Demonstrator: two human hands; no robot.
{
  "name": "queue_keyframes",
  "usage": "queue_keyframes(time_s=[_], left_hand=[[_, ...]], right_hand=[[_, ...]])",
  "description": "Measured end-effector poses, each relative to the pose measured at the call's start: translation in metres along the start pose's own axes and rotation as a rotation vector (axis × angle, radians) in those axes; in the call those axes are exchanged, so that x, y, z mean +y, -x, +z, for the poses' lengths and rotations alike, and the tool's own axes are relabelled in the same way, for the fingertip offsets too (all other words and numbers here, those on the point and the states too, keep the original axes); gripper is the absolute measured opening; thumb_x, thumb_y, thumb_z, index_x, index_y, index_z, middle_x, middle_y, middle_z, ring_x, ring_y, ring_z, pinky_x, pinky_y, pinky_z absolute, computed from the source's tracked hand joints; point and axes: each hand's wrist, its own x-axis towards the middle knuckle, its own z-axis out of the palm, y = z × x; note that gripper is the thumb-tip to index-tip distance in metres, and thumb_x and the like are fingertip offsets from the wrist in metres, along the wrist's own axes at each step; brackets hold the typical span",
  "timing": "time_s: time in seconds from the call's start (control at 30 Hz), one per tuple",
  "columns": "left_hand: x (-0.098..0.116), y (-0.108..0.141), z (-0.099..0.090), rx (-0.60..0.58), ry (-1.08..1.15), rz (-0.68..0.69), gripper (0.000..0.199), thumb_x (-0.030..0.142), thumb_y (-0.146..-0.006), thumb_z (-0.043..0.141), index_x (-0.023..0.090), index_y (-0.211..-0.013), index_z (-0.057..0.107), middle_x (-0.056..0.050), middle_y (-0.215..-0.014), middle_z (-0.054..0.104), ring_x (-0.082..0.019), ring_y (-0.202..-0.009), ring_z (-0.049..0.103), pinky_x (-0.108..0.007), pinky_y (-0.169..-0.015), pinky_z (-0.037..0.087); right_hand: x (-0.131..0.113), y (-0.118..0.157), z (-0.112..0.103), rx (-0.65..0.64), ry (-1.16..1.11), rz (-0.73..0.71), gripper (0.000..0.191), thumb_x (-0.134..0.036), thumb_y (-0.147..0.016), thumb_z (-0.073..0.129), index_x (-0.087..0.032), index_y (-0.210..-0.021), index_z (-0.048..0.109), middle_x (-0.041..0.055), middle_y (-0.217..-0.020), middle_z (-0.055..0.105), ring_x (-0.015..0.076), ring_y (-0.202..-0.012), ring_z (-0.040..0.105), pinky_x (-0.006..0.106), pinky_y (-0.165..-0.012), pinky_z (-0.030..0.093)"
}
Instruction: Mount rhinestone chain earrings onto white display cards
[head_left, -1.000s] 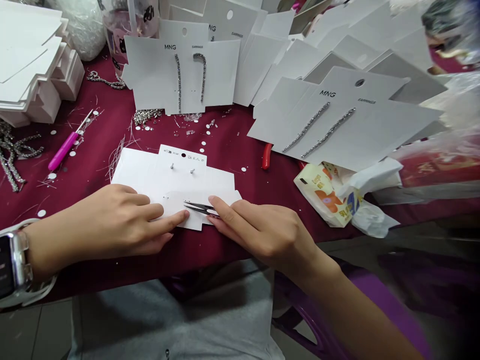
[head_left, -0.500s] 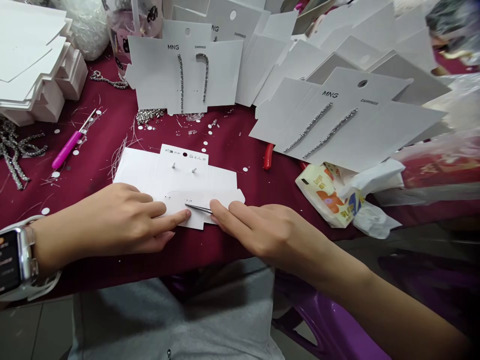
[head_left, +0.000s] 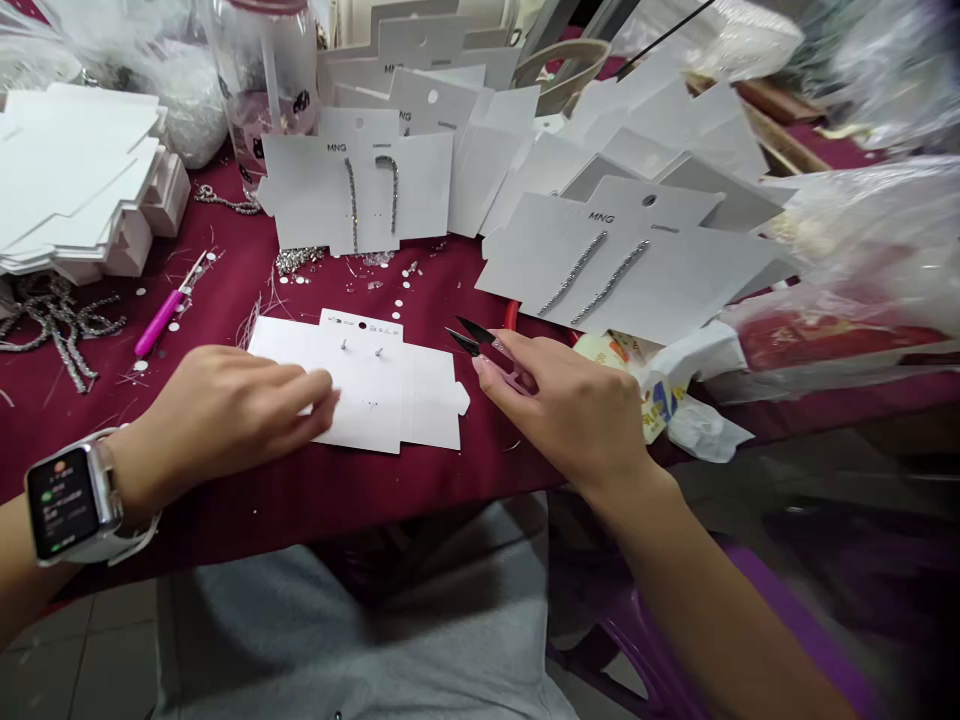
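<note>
My right hand (head_left: 570, 410) holds small black-bladed thread snips (head_left: 469, 338) by the handle, with the points aimed left, just above the table and off the card. My left hand (head_left: 232, 418) rests with curled fingers on the left part of a flat white die-cut earring card (head_left: 427, 400), and nothing shows in its grip. Two small metal posts (head_left: 361, 348) stand in the card's upper part. A smartwatch (head_left: 67, 498) sits on my left wrist.
Maroon cloth (head_left: 225, 490) covers the table, scattered with white dots and clippings. Rhinestone-chain earring cards (head_left: 420, 180) stand behind, with a pink-handled tool (head_left: 161, 322), loose rhinestone chain (head_left: 64, 325), a stack of white cards (head_left: 75, 170), and plastic bags (head_left: 847, 270) at the sides.
My right hand has lifted off the card and moved up and away with the snips. My left hand has drawn back slightly, and the card's folded flap has gone from under my fingers.
</note>
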Motion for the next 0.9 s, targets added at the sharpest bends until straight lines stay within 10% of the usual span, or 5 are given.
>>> queue_keyframes(time_s=[0.2, 0.37, 0.6, 0.73, 0.9], left_hand=[[-0.02, 0.002, 0.006, -0.082, -0.091, -0.397, 0.028, 0.037, -0.087, 0.042, 0.017, -0.09, 0.061, -0.007, -0.082, 0.064, -0.02, -0.075, 0.057, -0.027, -0.058, 0.037], [-0.031, 0.004, 0.009, -0.273, 0.138, -0.279, 0.073, 0.064, -0.078, 0.044, 0.017, -0.132, 0.039, -0.013, -0.13, 0.048, -0.03, -0.118, 0.04, -0.041, -0.099, 0.031], [-0.032, 0.009, 0.011, -0.389, 0.254, -0.274, 0.086, 0.069, -0.07, 0.051, 0.021, -0.139, 0.031, -0.011, -0.131, 0.046, -0.031, -0.12, 0.036, -0.041, -0.103, 0.023], [-0.035, 0.01, 0.014, -0.258, 0.217, -0.24, 0.091, 0.072, -0.066, 0.054, 0.02, -0.138, 0.033, -0.013, -0.128, 0.048, -0.033, -0.118, 0.036, -0.044, -0.101, 0.023], [-0.047, 0.012, 0.007, 0.246, 0.163, -0.302, 0.066, 0.063, -0.08, 0.042, 0.026, -0.134, 0.035, -0.012, -0.133, 0.042, -0.031, -0.121, 0.035, -0.048, -0.102, 0.024]], right_hand=[[-0.007, -0.008, 0.007, -0.294, 0.033, 0.229, 0.037, -0.026, -0.083, 0.043, -0.017, -0.114, 0.06, 0.0098, -0.094, 0.064, 0.0229, -0.082, 0.057, 0.03, -0.057, 0.039], [-0.02, -0.029, -0.002, -0.301, -0.201, 0.118, 0.041, -0.027, -0.085, 0.039, -0.015, -0.122, 0.052, 0.0132, -0.112, 0.055, 0.0268, -0.103, 0.048, 0.041, -0.091, 0.039], [-0.04, -0.079, 0.012, -0.691, -0.617, 0.165, 0.026, -0.038, -0.085, 0.043, -0.017, -0.093, 0.057, 0.0091, -0.104, 0.058, 0.025, -0.105, 0.046, 0.037, -0.086, 0.038], [-0.039, -0.092, 0.004, -0.673, -0.823, 0.255, 0.014, -0.029, -0.077, 0.055, -0.018, -0.079, 0.047, 0.0033, -0.086, 0.054, 0.0145, -0.076, 0.048, 0.029, -0.067, 0.037], [-0.034, -0.09, -0.035, -0.311, -1.069, 0.159, 0.018, -0.029, -0.076, 0.056, -0.02, -0.076, 0.04, -0.0024, -0.072, 0.047, 0.0101, -0.066, 0.044, 0.026, -0.061, 0.035]])
